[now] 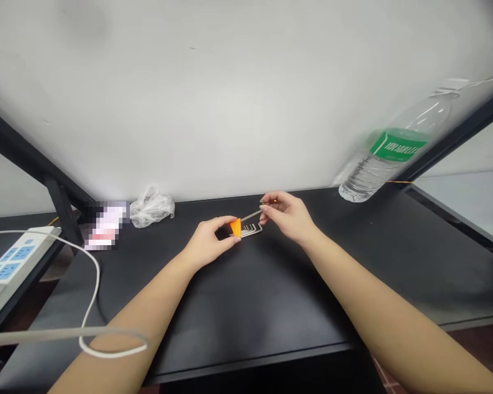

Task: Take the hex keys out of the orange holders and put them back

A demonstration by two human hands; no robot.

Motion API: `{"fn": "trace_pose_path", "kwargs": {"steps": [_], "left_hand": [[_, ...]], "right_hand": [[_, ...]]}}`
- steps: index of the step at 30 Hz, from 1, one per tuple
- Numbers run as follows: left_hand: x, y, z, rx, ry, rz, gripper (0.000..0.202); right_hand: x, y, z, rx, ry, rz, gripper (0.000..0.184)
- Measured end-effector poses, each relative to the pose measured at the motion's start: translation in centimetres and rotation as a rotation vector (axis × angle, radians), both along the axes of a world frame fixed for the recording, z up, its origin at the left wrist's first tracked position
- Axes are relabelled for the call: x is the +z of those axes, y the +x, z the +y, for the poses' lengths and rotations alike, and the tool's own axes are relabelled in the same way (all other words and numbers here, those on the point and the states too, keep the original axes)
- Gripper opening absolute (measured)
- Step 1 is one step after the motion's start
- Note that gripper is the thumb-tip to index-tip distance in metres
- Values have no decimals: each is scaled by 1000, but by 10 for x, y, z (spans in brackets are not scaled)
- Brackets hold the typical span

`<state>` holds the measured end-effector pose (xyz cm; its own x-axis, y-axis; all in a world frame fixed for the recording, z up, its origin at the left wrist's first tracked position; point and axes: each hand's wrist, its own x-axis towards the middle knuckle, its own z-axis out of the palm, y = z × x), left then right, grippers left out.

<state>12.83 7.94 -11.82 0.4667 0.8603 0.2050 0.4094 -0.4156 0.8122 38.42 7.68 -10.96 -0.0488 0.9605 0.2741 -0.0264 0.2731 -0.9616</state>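
My left hand pinches an orange hex key holder between thumb and fingers, above the black table. Several silver L-shaped hex keys stick out of the holder toward the right, their bent ends on that side. One longer hex key slants up from the holder's top corner. My right hand is closed on the far end of that key with thumb and fingertips. Whether the key's near end is still inside the holder is hard to make out. A small orange spot shows just behind my right fingers.
On the black table, a crumpled clear plastic bag lies at back left beside a blurred pinkish item. A green-labelled water bottle is at back right. A white cable loops at left near a power strip. A pale wall rises behind.
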Motion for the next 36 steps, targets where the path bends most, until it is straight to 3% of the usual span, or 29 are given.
{"fn": "trace_pose_path", "kwargs": {"steps": [13,19,24,27,29,31,34,36], "left_hand": [[5,0,-4,-28,58,-19,50],[11,3,-10,-79,245,55,46],[13,9,-14,-192,327,124,45],[11,7,-11,-124,295,139,45],[9,4,-9,-51,252,153,47],[8,1,-7,1,218,158,49],[9,-1,-5,16,182,131,49],[9,-1,-5,15,163,118,49]], "right_hand": [[6,-8,-7,-124,66,-41,30],[6,-22,-14,38,-151,-15,41],[-3,-33,-12,157,-276,-27,34],[-5,-20,-7,64,-207,-283,27],[-3,-6,-4,1,-24,-627,15],[-1,8,-2,46,154,-902,8],[2,19,-2,203,184,-1101,13],[3,20,-3,237,161,-1176,12]]}}
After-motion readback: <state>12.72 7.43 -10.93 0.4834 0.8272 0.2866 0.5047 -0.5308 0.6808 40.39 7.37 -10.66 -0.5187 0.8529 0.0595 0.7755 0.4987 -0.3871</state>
